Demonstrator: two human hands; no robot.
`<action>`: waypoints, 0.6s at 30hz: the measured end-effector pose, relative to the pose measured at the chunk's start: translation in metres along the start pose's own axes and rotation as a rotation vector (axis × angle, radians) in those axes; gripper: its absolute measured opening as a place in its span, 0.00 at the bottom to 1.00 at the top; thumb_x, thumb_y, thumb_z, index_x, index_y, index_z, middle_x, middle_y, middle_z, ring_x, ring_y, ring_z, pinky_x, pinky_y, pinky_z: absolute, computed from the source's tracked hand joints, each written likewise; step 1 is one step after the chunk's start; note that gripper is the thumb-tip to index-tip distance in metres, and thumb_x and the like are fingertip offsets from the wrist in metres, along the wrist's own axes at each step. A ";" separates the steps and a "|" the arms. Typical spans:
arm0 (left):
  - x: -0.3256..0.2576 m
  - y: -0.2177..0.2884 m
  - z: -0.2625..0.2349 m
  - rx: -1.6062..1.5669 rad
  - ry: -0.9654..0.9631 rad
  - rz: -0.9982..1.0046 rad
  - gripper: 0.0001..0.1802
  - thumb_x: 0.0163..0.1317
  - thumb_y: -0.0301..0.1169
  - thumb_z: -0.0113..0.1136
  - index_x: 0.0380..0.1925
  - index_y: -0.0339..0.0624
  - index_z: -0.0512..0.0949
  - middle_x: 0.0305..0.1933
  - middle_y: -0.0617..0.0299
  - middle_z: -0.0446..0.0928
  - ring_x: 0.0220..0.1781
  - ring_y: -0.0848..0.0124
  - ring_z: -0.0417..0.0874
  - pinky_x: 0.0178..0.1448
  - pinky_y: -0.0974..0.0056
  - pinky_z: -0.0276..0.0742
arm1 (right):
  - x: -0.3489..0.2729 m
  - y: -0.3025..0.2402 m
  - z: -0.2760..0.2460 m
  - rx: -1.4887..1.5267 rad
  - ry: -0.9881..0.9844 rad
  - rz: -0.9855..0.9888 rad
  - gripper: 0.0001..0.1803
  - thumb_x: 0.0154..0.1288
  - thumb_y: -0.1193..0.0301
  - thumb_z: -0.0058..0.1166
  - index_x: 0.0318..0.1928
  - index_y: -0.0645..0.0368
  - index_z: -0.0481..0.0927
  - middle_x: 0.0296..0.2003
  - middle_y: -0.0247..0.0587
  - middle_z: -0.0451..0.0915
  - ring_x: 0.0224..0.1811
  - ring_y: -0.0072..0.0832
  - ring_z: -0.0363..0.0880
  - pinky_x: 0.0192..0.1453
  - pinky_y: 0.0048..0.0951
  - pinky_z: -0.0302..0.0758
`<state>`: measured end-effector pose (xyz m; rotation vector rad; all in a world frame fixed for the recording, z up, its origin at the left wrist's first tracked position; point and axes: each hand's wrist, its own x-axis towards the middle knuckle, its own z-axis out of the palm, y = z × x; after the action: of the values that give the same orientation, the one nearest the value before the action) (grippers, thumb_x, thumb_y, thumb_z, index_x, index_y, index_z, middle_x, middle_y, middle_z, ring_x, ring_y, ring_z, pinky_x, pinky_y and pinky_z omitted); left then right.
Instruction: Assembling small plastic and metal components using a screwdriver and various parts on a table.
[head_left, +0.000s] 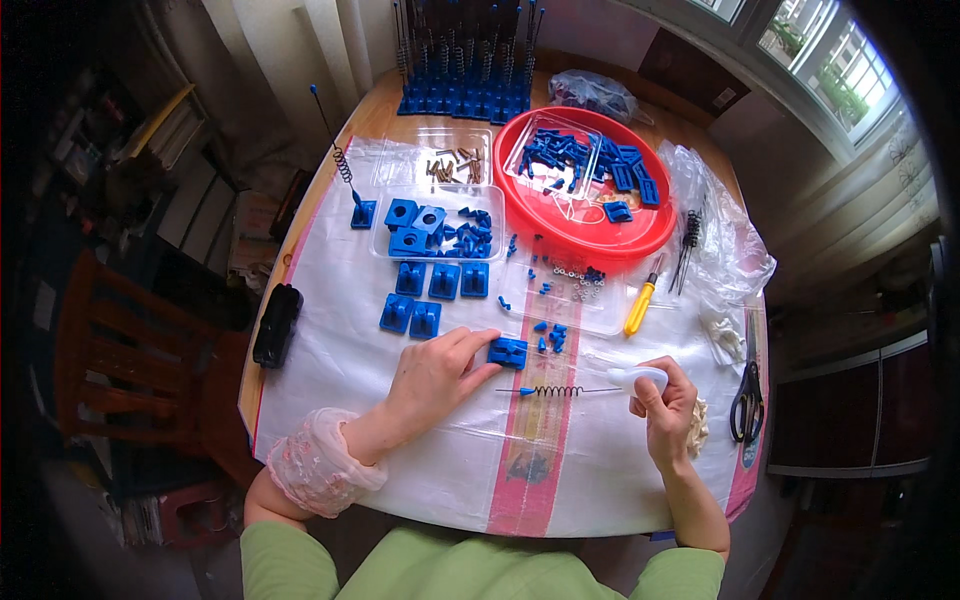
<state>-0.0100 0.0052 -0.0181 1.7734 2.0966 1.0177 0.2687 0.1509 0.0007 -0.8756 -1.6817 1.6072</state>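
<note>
bare white cloth (435,485) nearest you: room to pass. ahead of your left hand (428,378), 5 blue blocks (444,281) obstruct. coiled wire (557,391) spans gap toward your right hand (665,400); scissors (750,370) flank right side.

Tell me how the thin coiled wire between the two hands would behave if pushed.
The coiled wire would probably flex and spring, since its middle is wound in open loops. It is probably light, being thin wire bearing one small blue piece. Its rounded coil might roll slightly.
</note>
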 end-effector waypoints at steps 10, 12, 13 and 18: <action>0.000 0.001 -0.001 0.000 -0.003 -0.007 0.25 0.58 0.32 0.74 0.56 0.47 0.82 0.31 0.62 0.79 0.27 0.69 0.80 0.33 0.63 0.77 | 0.011 0.004 -0.012 0.510 -0.038 -0.007 0.16 0.74 0.62 0.62 0.51 0.60 0.75 0.36 0.36 0.81 0.32 0.20 0.75 0.34 0.25 0.72; 0.000 0.001 0.000 0.007 -0.012 -0.013 0.25 0.58 0.32 0.75 0.56 0.47 0.83 0.31 0.62 0.80 0.27 0.69 0.80 0.34 0.63 0.78 | 0.013 0.001 -0.013 0.550 -0.010 0.004 0.16 0.74 0.63 0.62 0.52 0.59 0.74 0.37 0.38 0.82 0.36 0.22 0.78 0.39 0.27 0.75; -0.001 0.000 0.000 0.011 -0.016 -0.016 0.25 0.58 0.31 0.75 0.57 0.47 0.83 0.31 0.62 0.80 0.27 0.69 0.81 0.34 0.63 0.78 | 0.015 0.002 -0.014 0.574 -0.011 -0.007 0.16 0.74 0.64 0.63 0.52 0.58 0.74 0.38 0.39 0.82 0.38 0.23 0.79 0.43 0.27 0.75; 0.000 0.001 -0.002 -0.011 -0.040 -0.031 0.23 0.59 0.33 0.74 0.56 0.46 0.82 0.33 0.62 0.81 0.28 0.66 0.83 0.35 0.61 0.79 | 0.027 0.009 -0.028 0.627 0.026 -0.081 0.16 0.70 0.68 0.66 0.53 0.56 0.74 0.41 0.40 0.83 0.43 0.26 0.80 0.56 0.29 0.76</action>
<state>-0.0101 0.0042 -0.0161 1.7359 2.0843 0.9749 0.2768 0.1898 -0.0066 -0.4961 -1.0647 1.8916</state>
